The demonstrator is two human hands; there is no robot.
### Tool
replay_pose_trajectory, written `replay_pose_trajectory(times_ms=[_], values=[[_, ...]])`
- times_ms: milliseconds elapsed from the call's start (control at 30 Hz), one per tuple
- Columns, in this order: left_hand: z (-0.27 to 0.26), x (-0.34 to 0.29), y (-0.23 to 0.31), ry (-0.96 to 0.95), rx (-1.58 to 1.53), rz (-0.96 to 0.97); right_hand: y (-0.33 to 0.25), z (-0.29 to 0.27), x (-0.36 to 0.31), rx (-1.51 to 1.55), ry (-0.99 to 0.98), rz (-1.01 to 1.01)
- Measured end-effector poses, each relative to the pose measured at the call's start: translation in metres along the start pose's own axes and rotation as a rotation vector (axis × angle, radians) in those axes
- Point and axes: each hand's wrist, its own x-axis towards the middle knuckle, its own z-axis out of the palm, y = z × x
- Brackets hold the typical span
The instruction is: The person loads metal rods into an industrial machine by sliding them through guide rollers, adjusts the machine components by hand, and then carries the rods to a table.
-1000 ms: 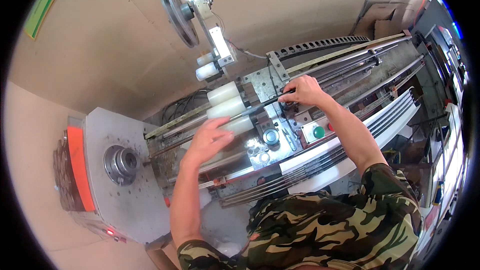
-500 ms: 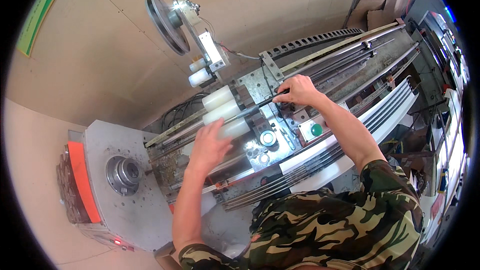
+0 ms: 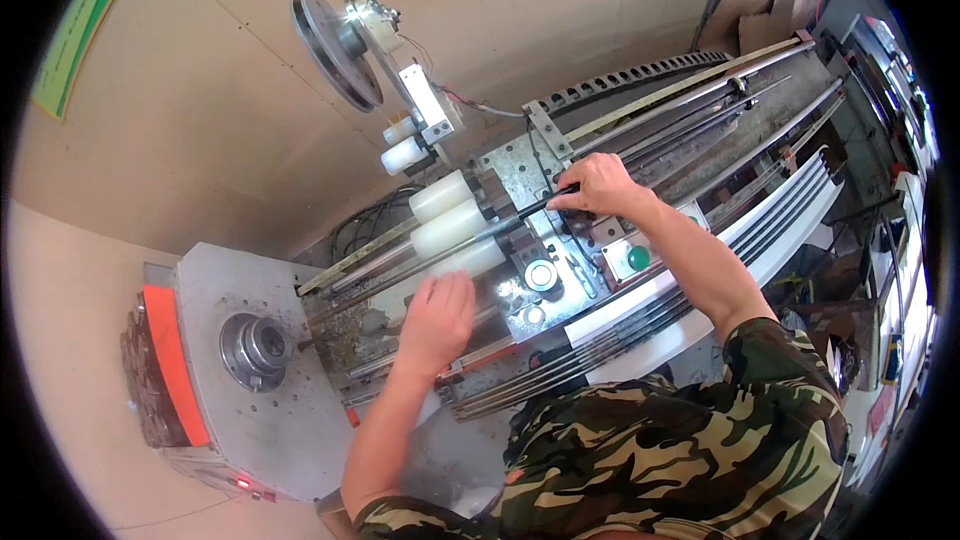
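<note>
Person in a camouflage shirt leans over a long machine bed (image 3: 560, 190) against a tan wall.

Right hand (image 3: 595, 188): fingers closed around a thin dark rod (image 3: 470, 240), gripping it at its right end, above the grey metal carriage plate. The rod runs down-left from that hand, over three white rollers (image 3: 450, 228), toward the grey headstock box (image 3: 260, 360) with its round chuck (image 3: 256, 346).

Left hand (image 3: 437, 318): fingers curled downward, resting on the bed rails just below the lowest white roller. Whether it pinches anything I cannot tell (palm faces away from the camera).

Judgement on progress: the rod looks laid along the machine's line but not yet seated; its left end seems to stop short of the chuck, though clutter hides the tip. So placing appears mid-way: rod lifted and aligned, feeding and securing left to do.

Green button (image 3: 639, 258) sits beside the right wrist, untouched. A dark pulley wheel (image 3: 330, 50) stands on an arm above.
</note>
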Motion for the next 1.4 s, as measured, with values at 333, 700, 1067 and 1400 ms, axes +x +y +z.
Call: replay_pose_trajectory(times_ms=[333,700,1067,1400], values=[[-0.061,-0.003,0.014,-0.857,-0.478,0.008,0.008,-0.003,-0.001,0.016,0.002,0.009],[0.048,0.039,-0.080,-0.062,-0.753,-0.605,0.009,0.008,0.006,0.039,0.071,-0.022],[0.043,0.058,-0.065,-0.175,-0.151,-0.296,0.022,0.026,-0.004,-0.018,0.399,-0.162],[0.023,0.072,-0.070,-0.300,-0.366,-0.409,0.004,0.029,-0.018,-0.026,0.655,-0.181]])
